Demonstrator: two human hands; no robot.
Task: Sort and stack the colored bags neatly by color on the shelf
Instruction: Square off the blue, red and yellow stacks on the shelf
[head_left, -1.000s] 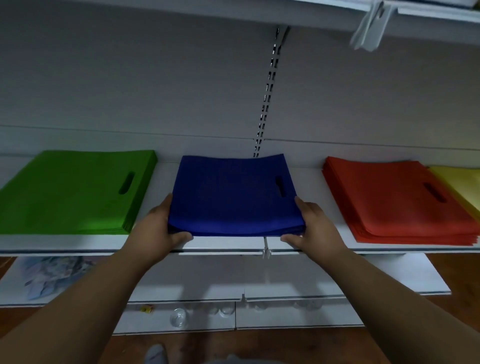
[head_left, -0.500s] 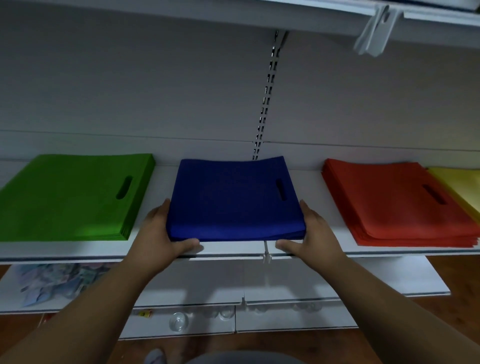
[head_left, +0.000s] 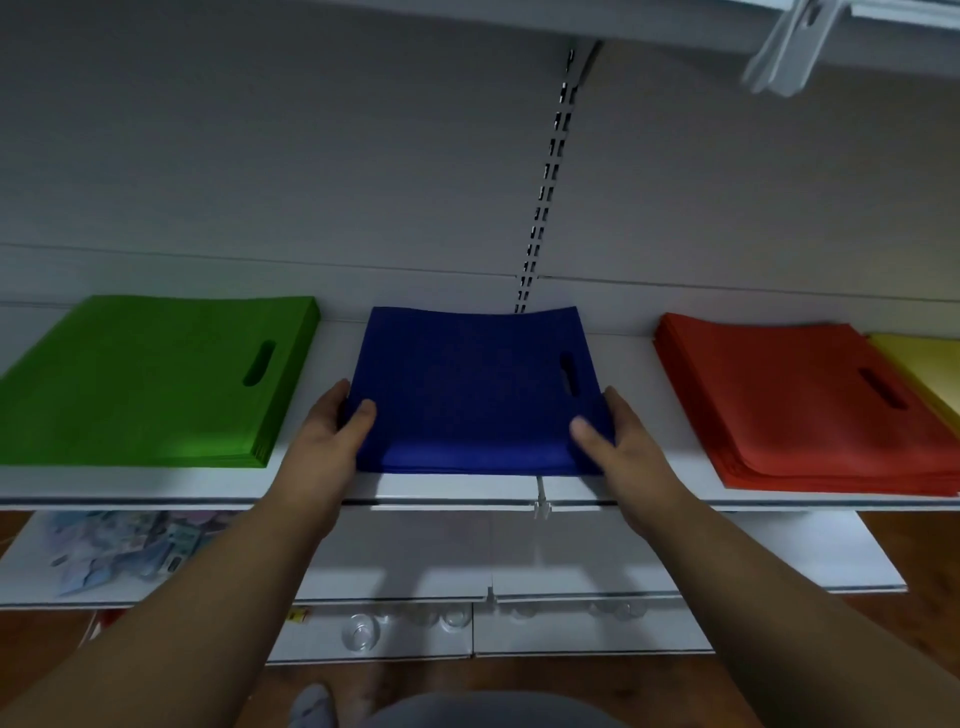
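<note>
A stack of blue bags lies in the middle of the white shelf, its side edges bowed upward. My left hand grips the stack's left front corner, thumb on top and fingers underneath. My right hand grips the right front corner the same way. A green stack lies flat to the left. A red stack lies to the right, with a yellow stack beyond it at the frame edge.
A slotted metal upright runs up the back wall behind the blue stack. A lower shelf holds a printed packet at the left. Clear glasses stand on the shelf below. An upper shelf bracket hangs at the top right.
Both thumbs have come up from the front edge onto the top of the blue stack, and both hands have slid further back along its sides. The stack now bows up at the sides.
</note>
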